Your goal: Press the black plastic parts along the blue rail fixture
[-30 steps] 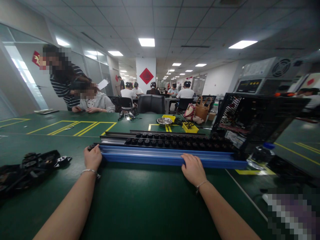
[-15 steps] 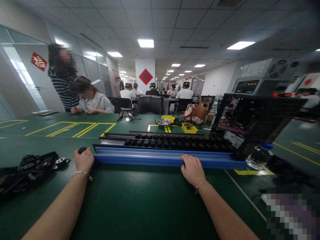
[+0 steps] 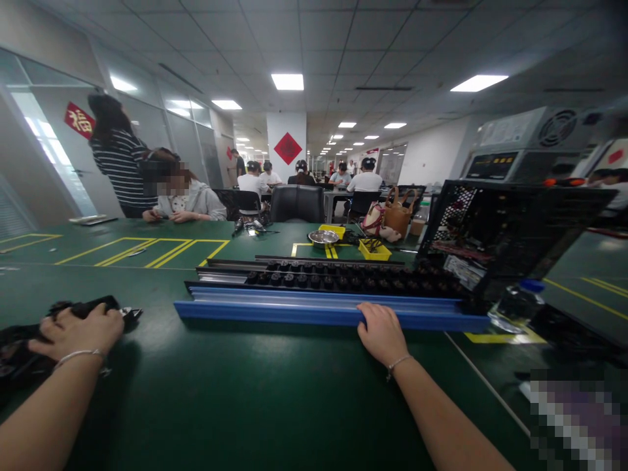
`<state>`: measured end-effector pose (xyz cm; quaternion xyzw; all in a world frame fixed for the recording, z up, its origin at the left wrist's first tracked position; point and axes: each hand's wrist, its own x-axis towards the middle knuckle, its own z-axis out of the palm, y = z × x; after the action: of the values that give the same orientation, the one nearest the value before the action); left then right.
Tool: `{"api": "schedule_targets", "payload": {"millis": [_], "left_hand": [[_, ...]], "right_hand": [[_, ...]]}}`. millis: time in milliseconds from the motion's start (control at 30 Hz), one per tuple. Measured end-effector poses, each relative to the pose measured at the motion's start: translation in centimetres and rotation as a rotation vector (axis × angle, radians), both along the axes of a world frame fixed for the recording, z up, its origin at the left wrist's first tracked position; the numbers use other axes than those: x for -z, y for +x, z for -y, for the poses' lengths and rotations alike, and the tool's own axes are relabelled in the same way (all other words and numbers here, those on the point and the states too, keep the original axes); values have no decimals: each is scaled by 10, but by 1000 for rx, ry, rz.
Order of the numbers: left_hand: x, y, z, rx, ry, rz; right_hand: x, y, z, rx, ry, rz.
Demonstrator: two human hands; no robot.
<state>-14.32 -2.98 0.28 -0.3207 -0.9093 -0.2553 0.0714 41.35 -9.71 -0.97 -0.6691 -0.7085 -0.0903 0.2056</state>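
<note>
A long blue channel-shaped rail (image 3: 294, 313) lies crosswise on the green table. My right hand (image 3: 383, 330) grips its near edge, right of the middle, with the fingers curled over the top. My left hand (image 3: 81, 333) is at the far left, fingers spread over a heap of black plastic parts (image 3: 17, 350). The hand covers much of the heap, and what its fingertips touch is hidden. Behind the blue rail stand dark rails (image 3: 230, 277) carrying rows of round black pieces (image 3: 314, 281).
An open computer case (image 3: 510, 226) stands at the right, with a blue-capped clear bottle (image 3: 520, 304) before it. Farther back are a metal bowl (image 3: 324, 238), a yellow tray (image 3: 374, 251) and a brown bag (image 3: 400, 216). A seated person (image 3: 191, 203) is across the table.
My left hand has left the rail's left end, where it held a small black piece, and moved left onto the heap, its fingers spreading. That piece no longer shows. My right hand stays put.
</note>
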Motion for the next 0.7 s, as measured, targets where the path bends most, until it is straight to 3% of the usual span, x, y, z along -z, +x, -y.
{"api": "schedule_targets", "payload": {"millis": [133, 333, 400, 567, 633, 700], "left_hand": [[-1, -22, 5, -47, -139, 93], [-2, -29, 3, -77, -213, 141], [0, -28, 2, -94, -190, 132], [6, -15, 7, -37, -30, 3], [7, -3, 10, 8, 50, -58], [4, 13, 10, 81, 128, -137]], "right_hand": [[0, 1, 0, -3, 32, -24], [-2, 17, -3, 56, 138, -82], [-5, 36, -2, 164, 223, -87], [-3, 105, 10, 644, 429, -137], [6, 128, 16, 803, 450, -187], [15, 143, 20, 867, 413, -248]]}}
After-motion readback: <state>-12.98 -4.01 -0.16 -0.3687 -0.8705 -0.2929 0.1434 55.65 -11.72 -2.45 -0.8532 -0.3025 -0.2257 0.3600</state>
